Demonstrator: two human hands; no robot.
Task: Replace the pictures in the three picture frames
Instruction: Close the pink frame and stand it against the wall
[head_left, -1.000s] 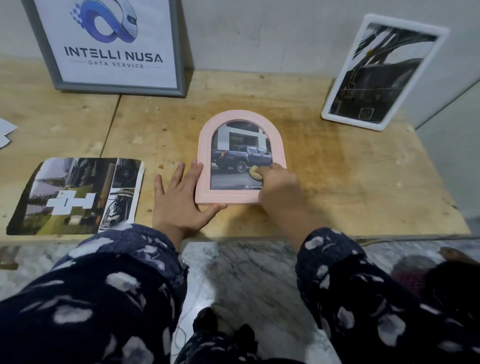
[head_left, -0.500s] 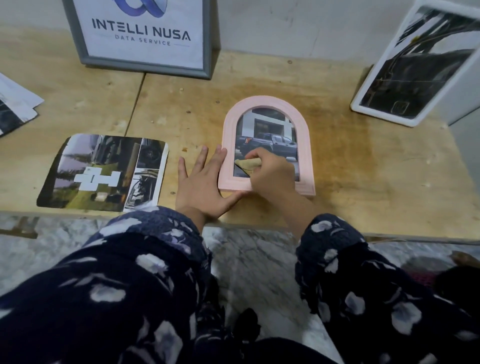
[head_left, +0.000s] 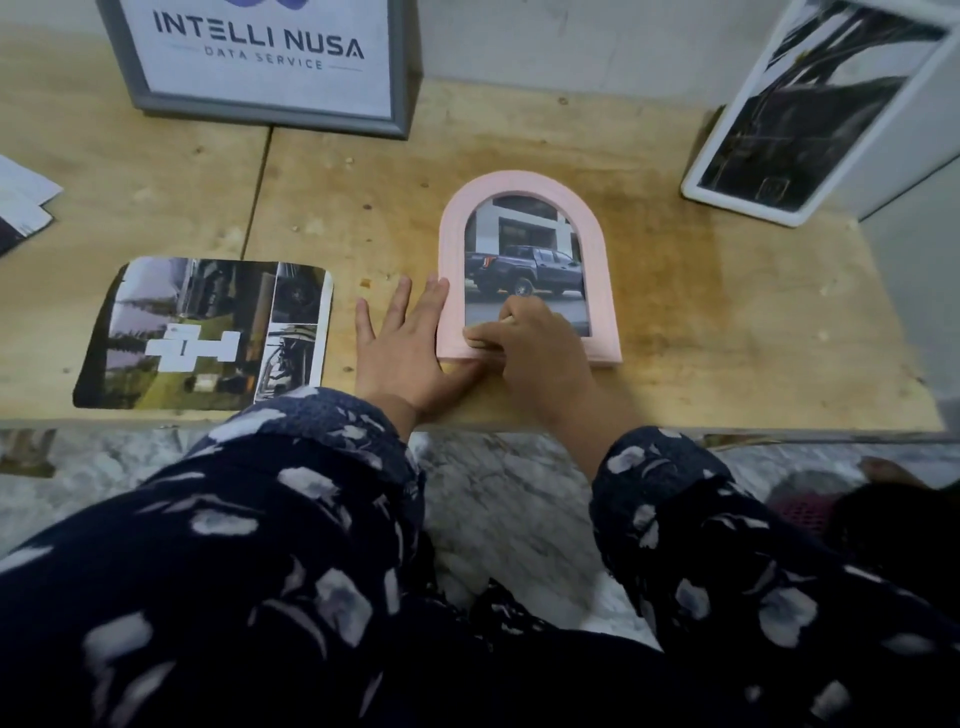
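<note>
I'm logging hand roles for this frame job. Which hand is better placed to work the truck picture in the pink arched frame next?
Probably the right hand: its curled fingers already sit on the picture's lower edge inside the pink arched frame. The left hand lies flat beside the frame, steadying it.

a wooden table (head_left: 675, 322) carries a pink arched frame (head_left: 602, 260) near its front edge, a loose photo (head_left: 208, 332) front-left, papers (head_left: 21, 202) at the left edge.

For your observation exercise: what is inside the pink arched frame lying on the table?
Inside the pink arched frame is a photo of a dark pickup truck before a pale building. The right hand covers the photo's lower edge; the left hand lies flat beside the frame.
</note>
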